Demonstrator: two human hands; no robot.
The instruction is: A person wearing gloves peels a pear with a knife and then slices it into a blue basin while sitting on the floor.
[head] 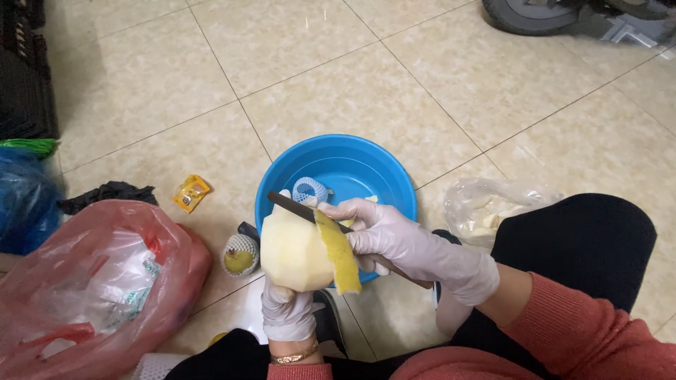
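Observation:
My left hand [287, 309], in a white glove, holds a large pale peeled fruit [294, 250] from below. A strip of yellow-green peel [339, 255] hangs off its right side. My right hand [394, 236], also gloved, grips a dark-bladed knife [292, 205] with a brown handle, the blade lying across the top of the fruit. Both hands are above the near rim of a blue plastic basin [391, 172] on the tiled floor. Inside the basin lie a white foam net and small peel bits.
A red plastic bag [98, 281] of wrappers sits at the left. A yellow fruit in foam netting [240, 257] lies beside it. A clear bag [486, 207] is at the right, a small yellow packet [191, 192] and dark cloth [105, 193] on the tiles. Blue bag and black crate far left.

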